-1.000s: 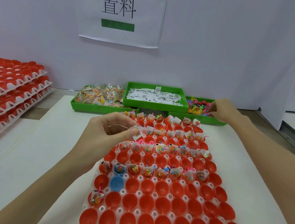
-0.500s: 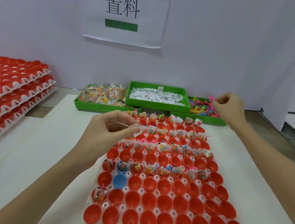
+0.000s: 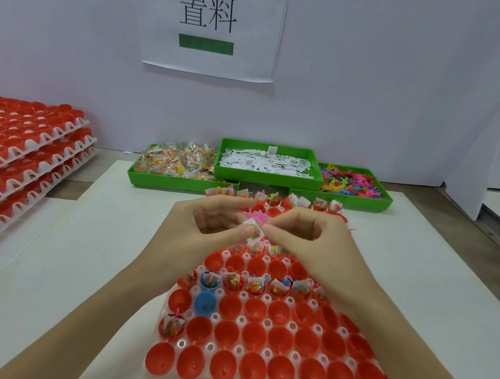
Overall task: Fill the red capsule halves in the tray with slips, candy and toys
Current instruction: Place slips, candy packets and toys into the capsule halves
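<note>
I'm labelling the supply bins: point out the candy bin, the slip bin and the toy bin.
candy bin (image 3: 183, 180): head view, green front wall.
slip bin (image 3: 268, 177): head view, green front wall.
toy bin (image 3: 341, 199): head view, green front wall.

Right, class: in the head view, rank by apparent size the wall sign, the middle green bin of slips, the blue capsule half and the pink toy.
1. wall sign
2. middle green bin
3. blue capsule half
4. pink toy, mostly hidden by both hands, so unsure against the blue half.
The sign sits farthest away, so its lead is safe.
</note>
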The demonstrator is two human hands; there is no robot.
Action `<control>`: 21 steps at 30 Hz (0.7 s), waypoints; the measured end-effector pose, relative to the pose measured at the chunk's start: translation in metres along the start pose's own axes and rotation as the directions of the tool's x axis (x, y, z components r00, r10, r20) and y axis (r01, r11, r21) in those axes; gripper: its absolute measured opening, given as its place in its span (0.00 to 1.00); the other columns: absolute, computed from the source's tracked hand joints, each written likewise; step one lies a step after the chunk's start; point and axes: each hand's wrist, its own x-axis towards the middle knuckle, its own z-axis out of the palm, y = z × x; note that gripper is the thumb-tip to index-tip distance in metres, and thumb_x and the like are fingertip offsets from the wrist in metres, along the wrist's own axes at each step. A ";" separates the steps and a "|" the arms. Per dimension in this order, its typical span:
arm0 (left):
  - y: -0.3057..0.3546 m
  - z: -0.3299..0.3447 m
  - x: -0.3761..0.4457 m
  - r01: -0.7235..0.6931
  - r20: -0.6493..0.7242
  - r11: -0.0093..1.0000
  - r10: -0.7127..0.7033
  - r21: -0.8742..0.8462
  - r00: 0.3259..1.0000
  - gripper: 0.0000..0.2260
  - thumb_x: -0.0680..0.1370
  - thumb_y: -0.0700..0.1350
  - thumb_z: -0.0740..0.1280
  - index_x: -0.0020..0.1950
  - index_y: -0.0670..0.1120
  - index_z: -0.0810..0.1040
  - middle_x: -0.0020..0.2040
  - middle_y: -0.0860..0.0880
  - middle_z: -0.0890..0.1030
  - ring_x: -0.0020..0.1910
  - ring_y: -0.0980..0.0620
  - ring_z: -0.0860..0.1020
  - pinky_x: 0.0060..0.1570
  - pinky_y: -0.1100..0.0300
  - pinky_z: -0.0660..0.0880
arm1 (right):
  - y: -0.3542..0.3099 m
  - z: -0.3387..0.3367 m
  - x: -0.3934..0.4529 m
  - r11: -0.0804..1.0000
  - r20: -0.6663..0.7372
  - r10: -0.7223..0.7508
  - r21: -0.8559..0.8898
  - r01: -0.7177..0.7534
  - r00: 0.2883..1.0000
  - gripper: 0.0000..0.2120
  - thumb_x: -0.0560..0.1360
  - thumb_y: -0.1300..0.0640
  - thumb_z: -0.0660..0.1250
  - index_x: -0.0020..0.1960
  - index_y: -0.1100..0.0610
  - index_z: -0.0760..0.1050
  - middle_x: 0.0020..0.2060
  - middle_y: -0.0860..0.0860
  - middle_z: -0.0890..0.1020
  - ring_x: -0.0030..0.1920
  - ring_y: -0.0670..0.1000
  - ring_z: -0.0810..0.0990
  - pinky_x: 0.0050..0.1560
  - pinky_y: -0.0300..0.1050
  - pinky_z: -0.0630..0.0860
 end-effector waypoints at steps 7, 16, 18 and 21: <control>-0.002 0.000 -0.002 0.035 0.001 0.998 -0.035 0.043 0.999 0.09 0.73 0.46 0.79 0.53 0.52 0.87 0.45 0.46 0.88 0.47 0.49 0.87 0.53 0.61 0.82 | -0.003 -0.002 -0.007 0.999 0.036 -0.014 -0.039 0.015 0.999 0.01 0.76 0.55 0.76 0.47 0.51 0.86 0.41 0.48 0.87 0.44 0.45 0.86 0.47 0.35 0.79; 0.014 -0.018 -0.002 -0.076 0.244 0.959 0.007 0.273 0.970 0.10 0.71 0.43 0.80 0.52 0.47 0.87 0.45 0.48 0.87 0.44 0.51 0.86 0.48 0.63 0.82 | -0.013 -0.003 -0.011 0.974 0.166 0.020 -0.226 0.018 0.986 0.05 0.78 0.55 0.73 0.52 0.48 0.86 0.43 0.44 0.88 0.46 0.43 0.86 0.51 0.39 0.82; 0.019 -0.024 -0.003 -0.090 0.348 0.935 -0.038 0.344 0.937 0.08 0.72 0.43 0.80 0.50 0.46 0.86 0.44 0.49 0.88 0.43 0.51 0.87 0.48 0.60 0.83 | -0.020 0.003 -0.015 0.974 0.171 -0.018 -0.219 0.056 0.985 0.07 0.76 0.53 0.74 0.54 0.46 0.85 0.45 0.43 0.87 0.48 0.42 0.86 0.53 0.38 0.81; 0.027 -0.033 -0.006 -0.069 0.418 0.905 -0.125 0.419 0.900 0.07 0.72 0.40 0.80 0.46 0.46 0.85 0.41 0.50 0.87 0.41 0.51 0.87 0.46 0.61 0.83 | -0.027 0.016 -0.024 0.989 0.239 0.009 -0.145 0.027 0.971 0.11 0.72 0.55 0.79 0.53 0.49 0.84 0.43 0.46 0.87 0.45 0.45 0.86 0.52 0.41 0.83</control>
